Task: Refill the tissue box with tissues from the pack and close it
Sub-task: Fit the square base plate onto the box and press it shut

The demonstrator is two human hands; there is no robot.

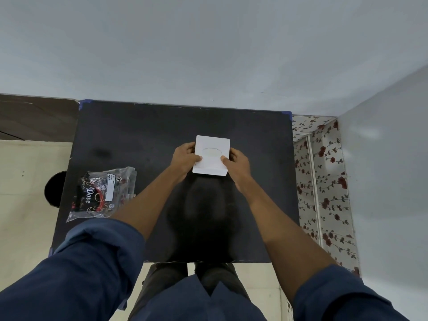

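Note:
A white square tissue box point(212, 144) with an oval opening in its lid stands on the black table point(143, 135), a little past the middle. My left hand point(185, 159) grips its left side, thumb on the lid. My right hand point(236, 163) grips its right side, thumb on the lid too. A clear plastic tissue pack point(104, 193) with dark printing lies crumpled and flat near the table's left edge, apart from both hands.
The table's far edge meets a pale wall. A flowered curtain point(324, 181) hangs to the right of the table. Left of the table is tiled floor with a dark round object point(54, 188).

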